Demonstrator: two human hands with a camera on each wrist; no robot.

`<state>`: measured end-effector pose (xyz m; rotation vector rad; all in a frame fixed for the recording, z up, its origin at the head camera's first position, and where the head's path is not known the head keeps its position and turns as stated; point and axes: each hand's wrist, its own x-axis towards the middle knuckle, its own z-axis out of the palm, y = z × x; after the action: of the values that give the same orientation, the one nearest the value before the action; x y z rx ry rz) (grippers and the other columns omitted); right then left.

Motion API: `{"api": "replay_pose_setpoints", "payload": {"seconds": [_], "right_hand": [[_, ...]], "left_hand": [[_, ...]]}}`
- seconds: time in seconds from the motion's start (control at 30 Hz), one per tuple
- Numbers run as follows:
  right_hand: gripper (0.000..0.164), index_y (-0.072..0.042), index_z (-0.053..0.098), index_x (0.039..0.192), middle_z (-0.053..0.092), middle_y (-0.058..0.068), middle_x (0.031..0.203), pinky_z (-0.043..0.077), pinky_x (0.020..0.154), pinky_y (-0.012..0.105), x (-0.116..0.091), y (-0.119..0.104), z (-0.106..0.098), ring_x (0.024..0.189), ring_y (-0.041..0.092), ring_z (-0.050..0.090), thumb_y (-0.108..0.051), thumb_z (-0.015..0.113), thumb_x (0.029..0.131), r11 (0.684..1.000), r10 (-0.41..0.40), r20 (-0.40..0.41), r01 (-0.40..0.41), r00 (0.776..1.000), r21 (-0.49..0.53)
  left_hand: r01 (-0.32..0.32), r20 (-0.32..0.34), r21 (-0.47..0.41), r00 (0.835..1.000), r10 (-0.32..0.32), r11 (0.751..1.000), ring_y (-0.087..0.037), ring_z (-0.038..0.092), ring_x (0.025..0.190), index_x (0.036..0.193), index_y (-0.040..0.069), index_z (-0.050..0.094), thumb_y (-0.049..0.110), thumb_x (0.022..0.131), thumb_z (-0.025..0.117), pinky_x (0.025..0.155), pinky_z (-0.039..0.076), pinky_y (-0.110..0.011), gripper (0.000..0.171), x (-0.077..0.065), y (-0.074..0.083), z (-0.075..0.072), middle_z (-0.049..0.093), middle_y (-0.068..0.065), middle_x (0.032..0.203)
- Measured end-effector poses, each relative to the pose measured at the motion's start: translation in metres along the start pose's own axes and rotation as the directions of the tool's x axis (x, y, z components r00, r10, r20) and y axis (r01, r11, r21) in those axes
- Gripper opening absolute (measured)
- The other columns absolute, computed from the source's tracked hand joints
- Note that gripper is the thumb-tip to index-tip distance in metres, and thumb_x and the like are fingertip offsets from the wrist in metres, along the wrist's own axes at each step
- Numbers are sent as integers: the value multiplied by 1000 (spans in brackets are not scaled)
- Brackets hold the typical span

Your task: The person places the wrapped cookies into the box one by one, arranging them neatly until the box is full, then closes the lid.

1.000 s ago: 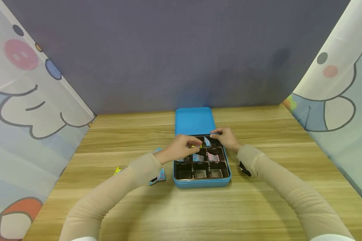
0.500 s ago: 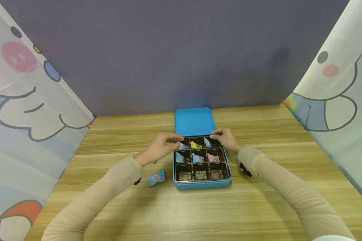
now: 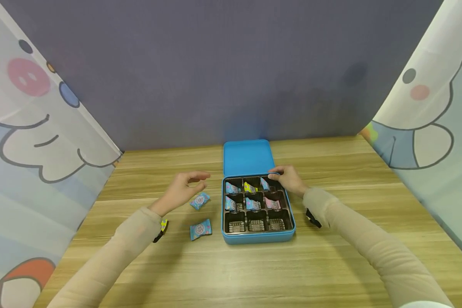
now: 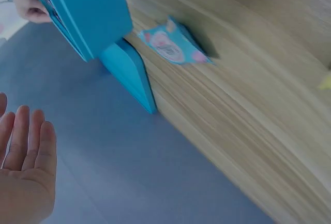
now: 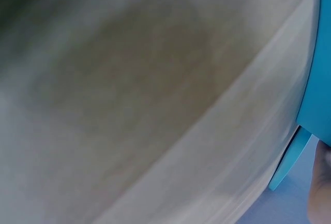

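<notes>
The blue box with rounded corners [image 3: 259, 238] sits square on the wood-grain desk [image 3: 254, 273], right in front of the person, its front edge facing them. Its flat blue lid [image 3: 248, 156] lies folded back toward the dark grey wall [image 3: 231, 77], so the open box runs lengthwise away from the person. Inside, a glossy black plastic tray [image 3: 247, 223] shows nine compartments. Back row: blue wrapper [image 3: 232, 188], yellow wrapper [image 3: 250, 187], another blue one leaning steeply; middle row: blue, blue, pink wrapper [image 3: 272, 203].

Out to the left, two loose sweets! One blue-wrapped sweet [image 3: 199, 200] slants, its far end pointing toward the box; the nearer blue-wrapped sweet [image 3: 200, 229] lies almost crosswise. A yellow wrapped piece [image 3: 164, 224] peeps out past the beige left sleeve [image 3: 115, 252], partly covered by it and a black strap [image 3: 160, 234].

And the hands: the left hand [image 3: 179, 188] hangs in the air left of the box, near the slanting sweet, thumb and fingers well parted, nothing between them. The right hand [image 3: 290, 177] grips the box's back right corner, thumb over the rim, hiding that corner.
</notes>
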<state>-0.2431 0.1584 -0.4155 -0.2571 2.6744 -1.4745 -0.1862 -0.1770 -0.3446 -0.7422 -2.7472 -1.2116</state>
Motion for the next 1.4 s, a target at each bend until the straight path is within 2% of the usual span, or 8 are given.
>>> {"api": "replay_pose_setpoints", "payload": {"seconds": [0.1,0.37,0.57,0.8,0.97,1.07,1.2,1.4], "right_hand": [[27,0,64,112,56,20,122,43,97,43,-1,1,-1,116,35,49,-14,61,89,1000,1,8,-1,1000,3],[27,0,64,112,56,20,123,43,98,43,-3,2,-3,117,36,48,-15,61,89,1000,5,0,-5,1000,-7],[28,0,64,112,56,20,123,43,98,44,-3,3,-4,117,36,48,-14,61,88,1000,12,-1,-12,1000,3],[27,-1,64,112,56,19,123,43,97,44,-4,5,-3,118,36,48,-14,61,89,1000,16,4,-16,1000,13],[27,-1,65,112,56,20,122,44,96,43,-3,4,-2,116,36,49,-15,61,88,1000,6,2,-6,1000,1],[27,-1,65,111,56,20,123,43,97,43,-4,2,-2,117,36,49,-15,61,88,1000,6,5,-6,1000,-6],[27,0,64,112,55,20,125,42,98,44,-4,-1,-2,119,36,47,-14,60,89,1000,8,14,-8,1000,-2],[28,0,64,113,53,20,127,41,99,43,-4,0,0,120,37,46,-13,60,89,1000,10,18,-11,1000,19]], "left_hand": [[8,-5,14,1000,-8,1000,-31,61,103,114,1,63,8,86,63,92,48,-44,28,-3,-5,-3,64,-13,115],[93,15,30,995,-94,995,-32,54,114,119,4,60,10,87,62,97,43,-48,32,-9,-16,-5,58,-13,123],[128,26,28,991,-129,991,-34,47,121,123,2,56,13,87,62,98,40,-53,38,-15,-30,3,53,-14,130],[143,49,-15,989,-142,990,-36,45,123,127,-4,50,8,87,61,102,37,-51,43,-19,-43,16,53,-19,129],[252,93,-37,964,-248,967,-39,42,125,131,-3,46,11,89,59,103,36,-51,47,-25,-50,24,49,-19,133],[297,106,-33,951,-292,954,-41,40,126,132,-3,44,13,89,59,103,35,-51,48,-28,-53,28,47,-20,135],[324,100,-2,941,-322,946,-43,40,125,133,-1,44,16,89,60,102,36,-52,49,-28,-54,30,46,-20,135],[319,92,62,942,-324,946,-44,45,120,131,-4,45,14,87,62,100,39,-52,51,-27,-55,33,50,-22,131]]}}
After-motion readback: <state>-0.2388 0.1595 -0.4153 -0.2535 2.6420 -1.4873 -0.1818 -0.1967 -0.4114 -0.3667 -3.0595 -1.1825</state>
